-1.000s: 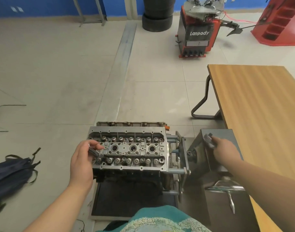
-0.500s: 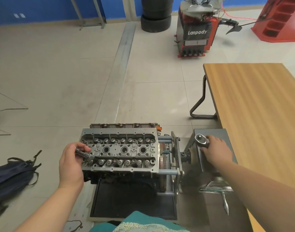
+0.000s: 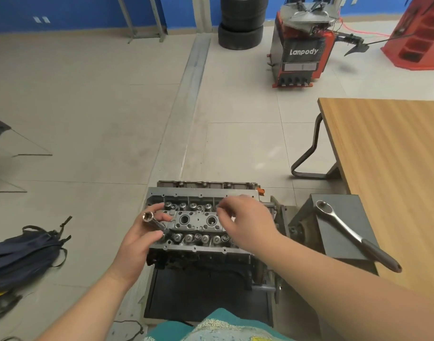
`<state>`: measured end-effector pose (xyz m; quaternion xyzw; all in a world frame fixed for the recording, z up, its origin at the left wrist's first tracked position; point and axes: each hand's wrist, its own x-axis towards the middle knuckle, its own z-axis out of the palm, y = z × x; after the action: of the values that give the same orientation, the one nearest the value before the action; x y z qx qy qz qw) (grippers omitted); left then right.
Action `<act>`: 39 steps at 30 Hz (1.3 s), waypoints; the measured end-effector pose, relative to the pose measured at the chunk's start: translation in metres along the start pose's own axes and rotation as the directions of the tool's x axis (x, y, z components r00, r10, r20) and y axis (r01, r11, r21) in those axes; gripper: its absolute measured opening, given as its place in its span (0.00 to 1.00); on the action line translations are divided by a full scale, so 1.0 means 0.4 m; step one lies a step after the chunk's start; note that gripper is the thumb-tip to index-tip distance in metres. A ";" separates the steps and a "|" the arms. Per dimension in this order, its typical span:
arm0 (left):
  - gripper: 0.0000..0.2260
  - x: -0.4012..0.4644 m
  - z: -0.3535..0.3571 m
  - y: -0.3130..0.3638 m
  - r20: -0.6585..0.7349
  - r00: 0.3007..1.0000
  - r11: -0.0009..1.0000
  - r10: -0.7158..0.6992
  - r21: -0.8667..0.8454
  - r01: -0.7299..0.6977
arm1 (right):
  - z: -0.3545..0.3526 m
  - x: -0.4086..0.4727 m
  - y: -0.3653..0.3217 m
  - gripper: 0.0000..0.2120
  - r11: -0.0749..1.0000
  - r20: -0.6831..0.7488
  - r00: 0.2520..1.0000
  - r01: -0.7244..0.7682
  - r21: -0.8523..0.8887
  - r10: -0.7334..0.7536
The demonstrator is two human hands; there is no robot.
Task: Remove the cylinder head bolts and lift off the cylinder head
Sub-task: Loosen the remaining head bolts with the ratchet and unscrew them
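Your left hand (image 3: 139, 238) grips a socket (image 3: 154, 222) at the left end of the head (image 3: 193, 220), fingers and thumb curled round its shaft. The socket lies tilted, its open end pointing up and to the left, its lower end down at the head's near-left corner. Your right hand (image 3: 245, 221) hovers over the right part of the head with fingers bent downward; whether the fingertips pinch anything cannot be told. The head sits on the block, which is clamped in the stand (image 3: 280, 232) directly in front of you. The ratchet (image 3: 353, 236) lies free on the grey box (image 3: 339, 244) to the right of the stand, handle overhanging toward the table (image 3: 393, 168). A backpack (image 3: 26, 259) lies on the floor to your left.
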<state>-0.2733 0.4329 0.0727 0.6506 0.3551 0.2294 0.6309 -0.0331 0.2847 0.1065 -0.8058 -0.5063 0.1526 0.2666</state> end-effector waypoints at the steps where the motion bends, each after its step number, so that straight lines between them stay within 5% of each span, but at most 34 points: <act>1: 0.22 0.004 -0.014 0.002 0.033 0.999 0.998 -0.034 0.058 0.032 | 0.012 0.011 -0.076 0.16 0.998 0.030 0.997 0.066 0.000 -0.066; 4: 0.20 0.028 -0.056 0.005 0.058 0.994 0.945 -0.094 0.319 0.071 | 0.052 0.044 -0.258 0.23 0.973 0.125 0.973 0.207 -0.098 -0.195; 7: 0.14 0.056 -0.096 0.004 0.115 0.978 0.846 -0.173 0.525 0.088 | 0.093 0.075 -0.361 0.24 0.963 0.219 0.962 0.206 -0.177 -0.166; 12: 0.13 0.109 -0.164 0.018 0.329 0.927 0.851 -0.180 0.525 -0.021 | 0.128 0.100 -0.420 0.08 0.930 0.249 0.960 0.203 -0.308 -0.127; 17: 0.13 0.164 -0.195 0.023 0.541 0.839 0.825 -0.064 0.501 -0.260 | 0.105 0.102 -0.430 0.16 0.846 0.390 0.894 0.375 -0.379 -0.221; 20: 0.18 0.186 -0.186 0.012 0.562 0.826 0.816 0.048 0.455 -0.357 | 0.092 0.093 -0.441 0.16 0.909 0.369 0.919 0.268 -0.321 -0.140; 22: 0.12 0.200 -0.179 0.004 0.539 0.839 0.828 0.072 0.437 -0.351 | 0.091 0.087 -0.454 0.12 0.944 0.245 0.969 0.106 -0.311 -0.028; 25: 0.13 0.217 -0.175 -0.005 0.528 0.840 0.845 0.128 0.385 -0.371 | 0.101 0.097 -0.470 0.12 0.880 0.189 0.961 -0.093 -0.465 0.202; 27: 0.18 0.226 -0.173 -0.003 0.539 0.832 0.865 0.134 0.346 -0.363 | 0.109 0.100 -0.479 0.07 0.873 0.229 0.953 -0.063 -0.484 0.196; 31: 0.11 0.244 -0.184 0.005 0.679 0.732 0.844 0.052 0.362 -0.395 | 0.105 0.110 -0.483 0.22 0.896 0.347 0.935 0.087 -0.436 0.078; 34: 0.07 0.260 -0.204 0.000 0.767 0.641 0.791 0.041 0.366 -0.490 | 0.103 0.107 -0.493 0.13 0.933 0.268 0.963 0.078 -0.351 0.021; 39: 0.15 0.262 -0.197 0.003 0.731 0.674 0.798 0.107 0.341 -0.496 | 0.128 0.131 -0.506 0.13 0.814 0.164 0.953 -0.118 -0.568 0.253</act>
<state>-0.2644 0.5637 0.0659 0.8826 0.0295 -0.0226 0.4687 -0.1852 0.4157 0.1845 -0.8705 -0.4746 0.1186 -0.0547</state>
